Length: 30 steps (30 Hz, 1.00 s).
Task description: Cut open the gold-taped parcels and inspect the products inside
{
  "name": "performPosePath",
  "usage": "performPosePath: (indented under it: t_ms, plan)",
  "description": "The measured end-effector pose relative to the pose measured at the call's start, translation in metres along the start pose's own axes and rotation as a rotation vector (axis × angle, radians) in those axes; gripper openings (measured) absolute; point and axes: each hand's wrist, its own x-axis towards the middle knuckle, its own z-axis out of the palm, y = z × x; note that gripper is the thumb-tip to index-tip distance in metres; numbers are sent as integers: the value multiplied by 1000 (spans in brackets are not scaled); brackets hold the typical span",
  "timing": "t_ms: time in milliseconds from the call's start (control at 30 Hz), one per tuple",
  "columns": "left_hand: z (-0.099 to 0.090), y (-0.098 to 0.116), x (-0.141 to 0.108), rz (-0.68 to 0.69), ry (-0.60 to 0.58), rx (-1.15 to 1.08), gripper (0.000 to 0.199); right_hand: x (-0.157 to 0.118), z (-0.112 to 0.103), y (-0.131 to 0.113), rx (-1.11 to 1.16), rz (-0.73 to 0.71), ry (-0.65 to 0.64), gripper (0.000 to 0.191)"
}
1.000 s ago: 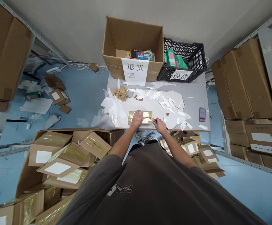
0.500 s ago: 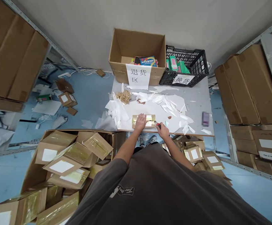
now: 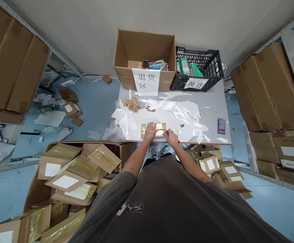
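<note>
A small taped cardboard box (image 3: 143, 131) lies at the front edge of the white table (image 3: 212, 116). My left hand (image 3: 150, 131) lies flat on top of it, fingers stretched out. At the box's right end my right hand (image 3: 171, 137) is closed round a small red and black tool (image 3: 166, 133), which looks like a cutter. The tool's tip is over the box, too small to make out. Torn white paper (image 3: 126, 119) and crumpled brown paper (image 3: 132, 104) lie behind and to the left.
At the table's back stand a cardboard box (image 3: 124, 76) with books and a black crate (image 3: 212, 82) with green packages. A phone (image 3: 221, 126) lies at the right. Opened cartons fill a large box (image 3: 32, 184) at the lower left; more cartons (image 3: 210, 164) lie lower right.
My right hand and the tool have moved left, closer to my left hand and over the box's right end. The whole view has shifted slightly.
</note>
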Motion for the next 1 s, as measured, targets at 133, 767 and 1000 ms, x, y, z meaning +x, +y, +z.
performPosePath:
  t_ms: [133,767,1000]
  plan:
    - [0,-4,-1,-7,2,-8,52,6,-16,39,92,200,39,34]
    - [-57,13,-6,-129,-217,92,72,40,34,10,861,378,155,60]
    - [-58,28,-41,-254,-254,40,67,108,-5,-16,678,351,190,53]
